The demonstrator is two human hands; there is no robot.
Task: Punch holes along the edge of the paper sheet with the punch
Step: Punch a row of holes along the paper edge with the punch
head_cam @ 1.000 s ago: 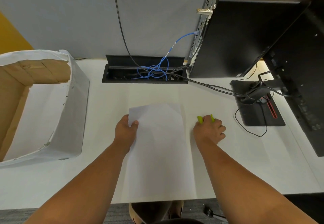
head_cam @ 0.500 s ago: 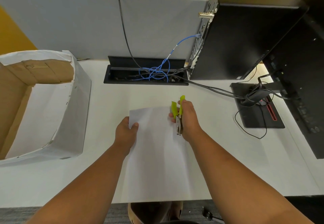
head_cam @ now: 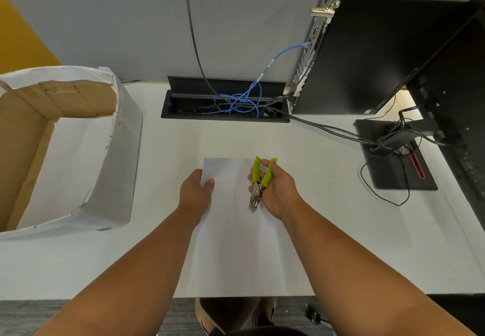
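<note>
A white paper sheet (head_cam: 236, 236) lies on the white desk (head_cam: 341, 230) in front of me, its long side running away from me. My left hand (head_cam: 195, 193) grips the sheet's far left corner, thumb on top. My right hand (head_cam: 277, 188) holds a hole punch (head_cam: 258, 183) with lime-green handles and a metal head. The punch hangs over the sheet's far right part, head pointing toward me, handles spread apart.
A paper-lined cardboard box (head_cam: 65, 151) stands at the left. At the back is a cable tray (head_cam: 225, 102) with blue cables. A black computer tower (head_cam: 380, 44) and a monitor stand base (head_cam: 393, 154) with loose cables are at the right.
My right hand picked the punch up from the desk right of the sheet and brought it over the sheet's right part. The left hand stayed on the corner.
</note>
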